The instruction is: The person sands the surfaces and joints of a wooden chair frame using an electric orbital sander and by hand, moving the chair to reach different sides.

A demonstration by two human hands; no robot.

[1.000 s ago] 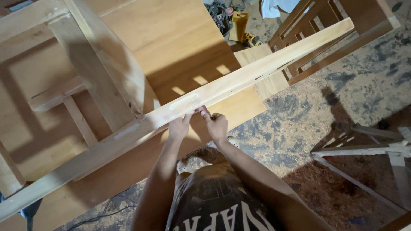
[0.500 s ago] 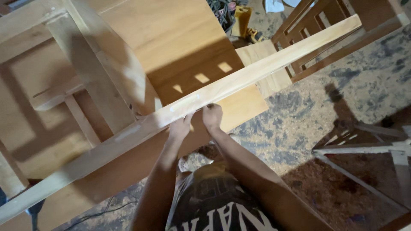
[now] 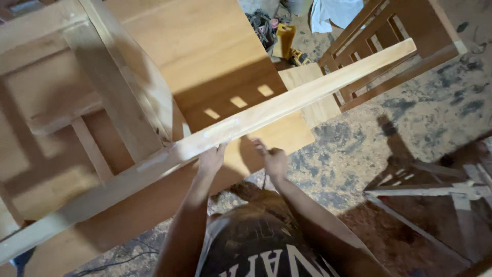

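A long pale wooden plank [image 3: 307, 90] runs diagonally from lower left to upper right, lying across a wooden frame [image 3: 118, 97]. My left hand [image 3: 211, 159] grips the plank's near edge from below, about at its middle. My right hand [image 3: 274, 161] is just below the plank with its fingers curled and one fingertip reaching toward the edge. It is a little apart from the wood. Whether it holds something small is not visible.
A large plywood sheet [image 3: 205, 46] lies under the plank. A slatted wooden frame [image 3: 389, 36] stands at the upper right, with a yellow tool [image 3: 284, 38] and a white cloth [image 3: 333, 13] near it. Another wooden frame [image 3: 435, 190] lies on the dusty floor at the right.
The plank has shifted slightly up and to the right in view. My right hand has come off the plank's edge and dropped a little; my left hand stays on it.
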